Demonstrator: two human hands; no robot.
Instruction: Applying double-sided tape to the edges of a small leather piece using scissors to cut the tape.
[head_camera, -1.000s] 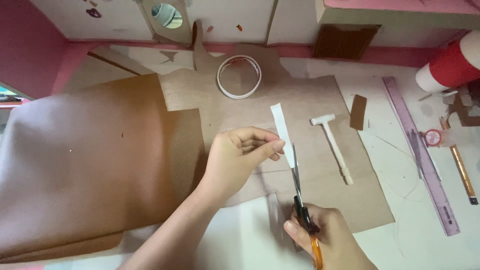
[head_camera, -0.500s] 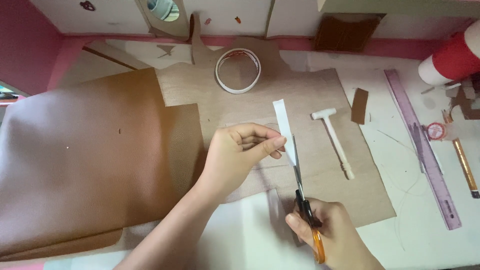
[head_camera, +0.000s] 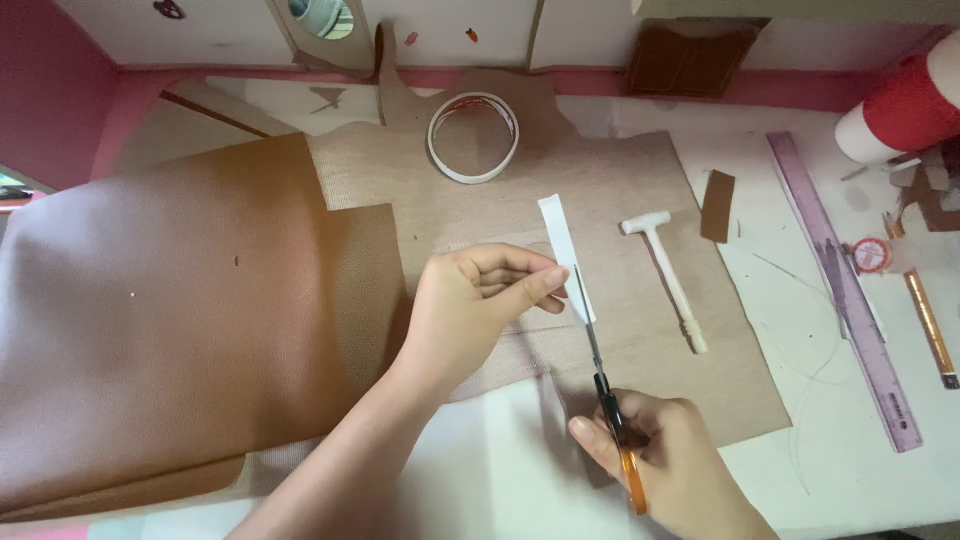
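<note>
My left hand (head_camera: 480, 305) pinches a narrow white strip (head_camera: 562, 240) of tape or paper between thumb and forefinger, holding it upright over the brown sheet. My right hand (head_camera: 665, 465) grips orange-handled scissors (head_camera: 610, 415) from below. The thin blades point upward and meet the lower end of the strip beside my left thumb. Both hands hover over a brown textured sheet (head_camera: 600, 180) lying on the white table.
A roll of white tape (head_camera: 473, 137) lies behind the hands. A small white hammer (head_camera: 668, 275) rests to the right, near a little brown offcut (head_camera: 717, 205). A purple ruler (head_camera: 845, 285) and a gold pen (head_camera: 930, 325) lie far right. A large brown leather piece (head_camera: 160, 320) covers the left.
The view has shifted slightly. The scissor blades have crept a little higher along the white strip while my left hand keeps its pinch.
</note>
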